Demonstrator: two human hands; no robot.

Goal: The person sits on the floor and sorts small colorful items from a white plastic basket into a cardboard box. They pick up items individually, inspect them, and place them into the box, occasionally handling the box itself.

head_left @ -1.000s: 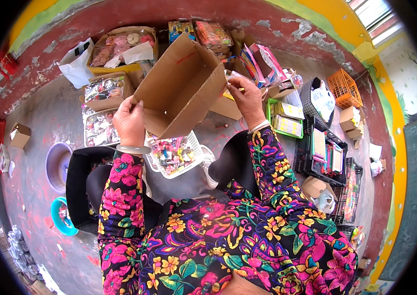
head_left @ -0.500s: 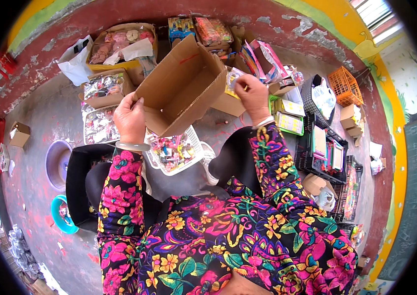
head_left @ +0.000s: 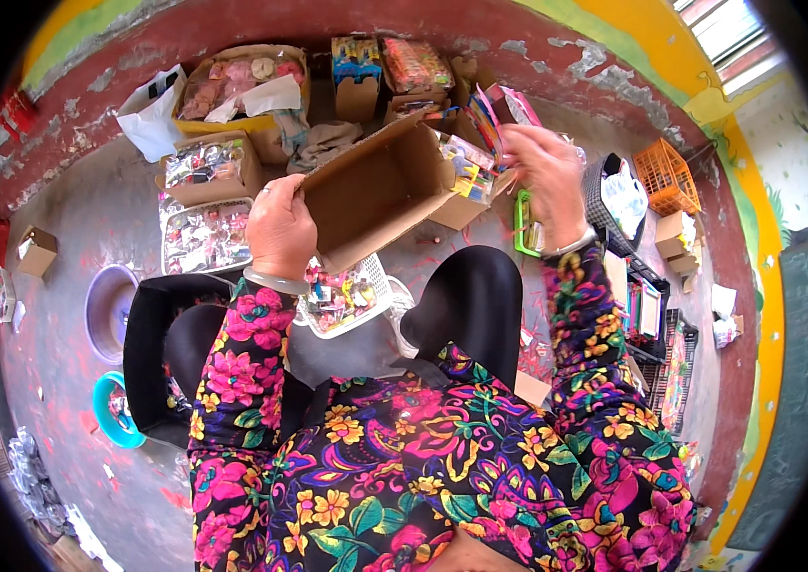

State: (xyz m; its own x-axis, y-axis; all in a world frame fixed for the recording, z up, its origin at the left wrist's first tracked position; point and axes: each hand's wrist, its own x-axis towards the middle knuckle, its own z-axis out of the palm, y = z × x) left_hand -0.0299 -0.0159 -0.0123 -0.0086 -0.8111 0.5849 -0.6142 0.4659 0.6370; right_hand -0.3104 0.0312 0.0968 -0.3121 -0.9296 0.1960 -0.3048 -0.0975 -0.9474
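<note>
A plain brown, open-topped rectangular cardboard box (head_left: pixel 380 195) is held up in mid-air at twelve o'clock in the view, tilted, its bare inside turned toward the head. It is clasped at its left end by the left grip (head_left: pixel 280 229), seen at eight o'clock of the box. Over at three o'clock, the right grip (head_left: pixel 549 186) is raised well apart from that box; its fingers are blurred, so whether anything is pinched there cannot be told. Flat pink upright packets (head_left: pixel 516 103) are partly overlapped by those fingertips, and contact cannot be made out.

Just below, toward six o'clock of the box, a white perforated plastic basket (head_left: pixel 386 297) is filled with small colourful packets. At half past three, a bright green plastic basket (head_left: pixel 521 229) is partly covered by the right wrist. Farther out at three o'clock, an orange slatted plastic crate (head_left: pixel 666 179) is seen. Out at eight o'clock, a round purple plastic basin (head_left: pixel 111 300) is set on the grey, red-flecked floor (head_left: pixel 61 329).
</note>
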